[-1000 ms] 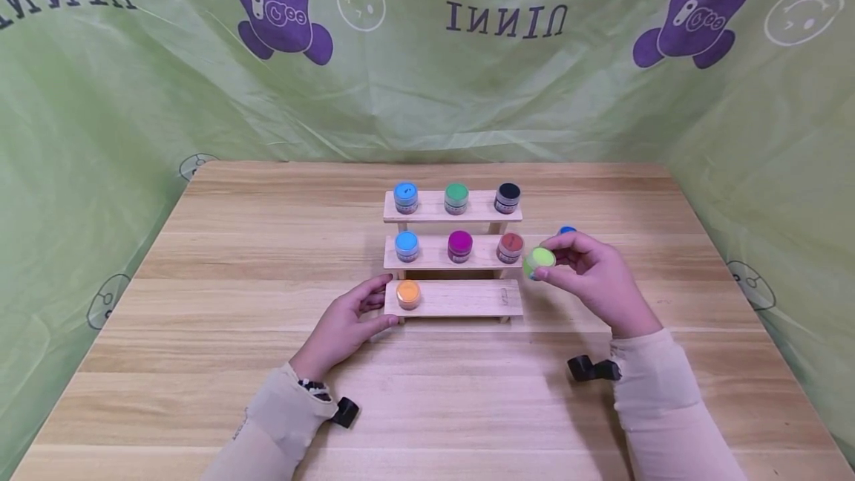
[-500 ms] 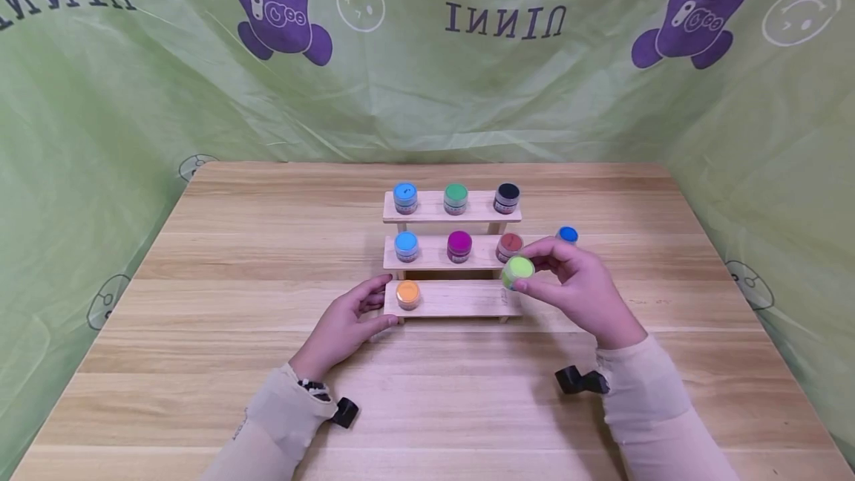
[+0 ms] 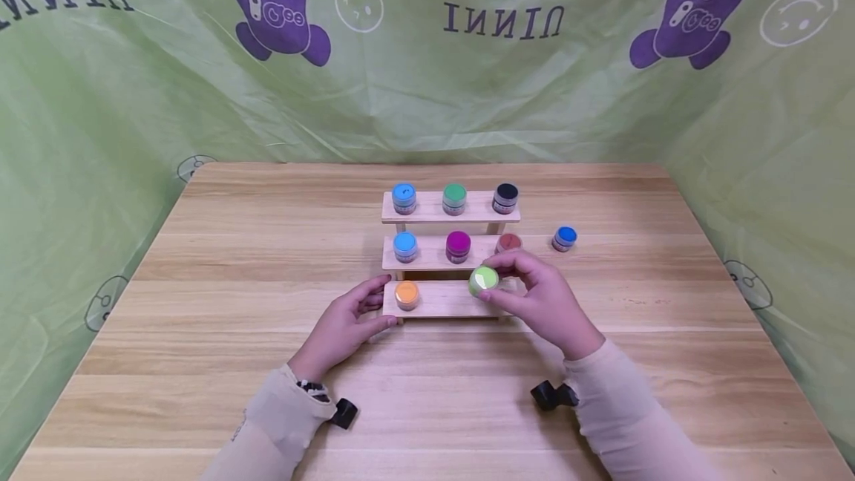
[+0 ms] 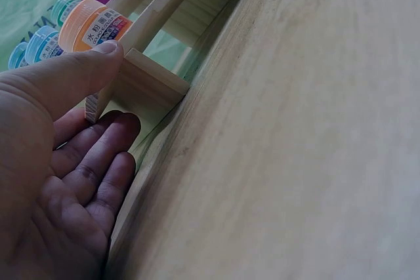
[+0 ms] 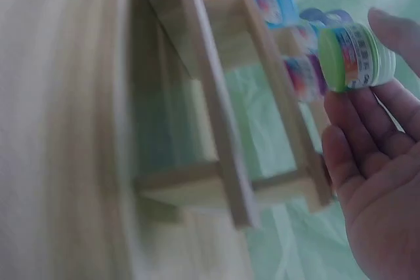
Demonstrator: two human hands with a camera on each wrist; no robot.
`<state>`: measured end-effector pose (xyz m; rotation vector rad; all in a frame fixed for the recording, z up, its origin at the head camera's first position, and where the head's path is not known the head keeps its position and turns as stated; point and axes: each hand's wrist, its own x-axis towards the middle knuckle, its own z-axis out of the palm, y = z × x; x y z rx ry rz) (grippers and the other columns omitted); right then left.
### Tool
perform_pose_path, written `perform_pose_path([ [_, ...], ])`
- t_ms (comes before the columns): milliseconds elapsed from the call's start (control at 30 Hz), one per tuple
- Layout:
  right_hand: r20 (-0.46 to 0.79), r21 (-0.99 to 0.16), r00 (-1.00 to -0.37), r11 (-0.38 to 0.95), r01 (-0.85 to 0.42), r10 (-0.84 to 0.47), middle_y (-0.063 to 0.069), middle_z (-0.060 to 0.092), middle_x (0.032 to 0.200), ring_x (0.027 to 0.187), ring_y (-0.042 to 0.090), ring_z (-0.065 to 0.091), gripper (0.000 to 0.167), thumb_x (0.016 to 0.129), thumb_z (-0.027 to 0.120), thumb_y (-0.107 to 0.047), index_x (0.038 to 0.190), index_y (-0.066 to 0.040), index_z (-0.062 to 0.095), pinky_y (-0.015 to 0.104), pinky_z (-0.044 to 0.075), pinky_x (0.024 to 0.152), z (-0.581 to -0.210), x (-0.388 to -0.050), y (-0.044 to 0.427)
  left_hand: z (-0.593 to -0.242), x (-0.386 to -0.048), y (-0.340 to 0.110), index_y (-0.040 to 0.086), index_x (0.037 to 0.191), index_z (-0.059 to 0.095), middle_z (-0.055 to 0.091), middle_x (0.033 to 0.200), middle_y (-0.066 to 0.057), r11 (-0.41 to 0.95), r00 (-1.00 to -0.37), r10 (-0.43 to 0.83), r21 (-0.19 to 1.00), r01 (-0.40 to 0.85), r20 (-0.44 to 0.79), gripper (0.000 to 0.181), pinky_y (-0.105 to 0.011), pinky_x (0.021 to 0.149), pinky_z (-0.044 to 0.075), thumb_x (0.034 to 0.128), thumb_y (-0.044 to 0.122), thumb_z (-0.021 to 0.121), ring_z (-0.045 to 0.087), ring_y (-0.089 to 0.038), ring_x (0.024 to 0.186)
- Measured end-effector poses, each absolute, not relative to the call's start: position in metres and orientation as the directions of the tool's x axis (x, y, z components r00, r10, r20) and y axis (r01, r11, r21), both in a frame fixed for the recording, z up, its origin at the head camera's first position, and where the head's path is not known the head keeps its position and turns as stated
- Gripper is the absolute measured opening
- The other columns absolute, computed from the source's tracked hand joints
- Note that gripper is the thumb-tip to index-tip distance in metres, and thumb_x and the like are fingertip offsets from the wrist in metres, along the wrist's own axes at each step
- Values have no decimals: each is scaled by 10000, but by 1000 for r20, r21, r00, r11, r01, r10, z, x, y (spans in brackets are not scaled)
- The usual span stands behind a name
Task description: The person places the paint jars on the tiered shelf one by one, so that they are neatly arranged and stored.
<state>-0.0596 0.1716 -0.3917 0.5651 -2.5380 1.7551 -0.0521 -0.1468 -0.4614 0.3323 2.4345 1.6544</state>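
Note:
A three-step wooden rack (image 3: 441,306) stands mid-table. My left hand (image 3: 342,329) holds the left end of its lowest step; in the left wrist view the thumb lies along the step's front edge, by an orange paint jar (image 4: 92,27). A lime-green paint jar (image 3: 483,280) is pinched between thumb and fingers of my right hand (image 3: 548,310). It hangs over the lowest step, right of the orange jar. From the right wrist view, this jar (image 5: 357,57) appears clear of the step. Behind my right fingers a brown jar (image 3: 509,243) is partly hidden.
On the middle step stand a light-blue jar (image 3: 404,246) and a purple jar (image 3: 458,246). The top step bears a blue jar (image 3: 404,199), a green jar (image 3: 454,199) and a black jar (image 3: 505,198). A dark-blue jar (image 3: 564,239) sits on the table, right of the rack.
My right hand has carried the lime-green jar leftward from beside the rack to over the lowest step. The dark-blue jar has come into full view. My left hand stays put.

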Motion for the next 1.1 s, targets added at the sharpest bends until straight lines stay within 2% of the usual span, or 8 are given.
perform_pose_path([
  [100, 185, -918, -943, 293, -266, -278, 6, 684, 1094, 1040, 162, 613, 319, 823, 837, -80, 1110, -96, 699, 509, 494, 989, -397, -59, 163, -462, -52, -147, 88, 1460, 508, 669, 1248, -117, 357, -959, 284, 930, 88, -18, 699, -426, 1002, 507, 847, 187, 830, 639, -260, 1149],
  [433, 162, -906, -961, 352, -235, -226, -4, 689, 1086, 1029, 193, 612, 347, 811, 856, -144, 1130, -111, 721, 434, 505, 976, -408, -56, 147, -461, -52, -147, 81, 1460, 507, 672, 1238, -112, 357, -960, 281, 930, 85, -20, 700, -420, 997, 509, 845, 172, 830, 636, -259, 1150],
  [667, 160, -914, -966, 340, -224, -204, 26, 696, 1072, 993, 181, 640, 355, 790, 867, -114, 1110, -79, 719, 419, 551, 927, -414, -55, 140, -460, -51, -146, 79, 1459, 508, 673, 1237, -113, 363, -959, 282, 927, 90, -17, 700, -422, 999, 509, 843, 164, 830, 638, -261, 1149],
  [1100, 167, -889, -973, 401, -219, -159, 15, 689, 1099, 1006, 158, 640, 373, 772, 883, -120, 1109, -95, 724, 378, 538, 935, -420, -52, 133, -461, -51, -147, 77, 1460, 506, 669, 1246, -118, 357, -958, 285, 929, 94, -13, 700, -422, 1004, 506, 845, 165, 828, 634, -265, 1155],
])
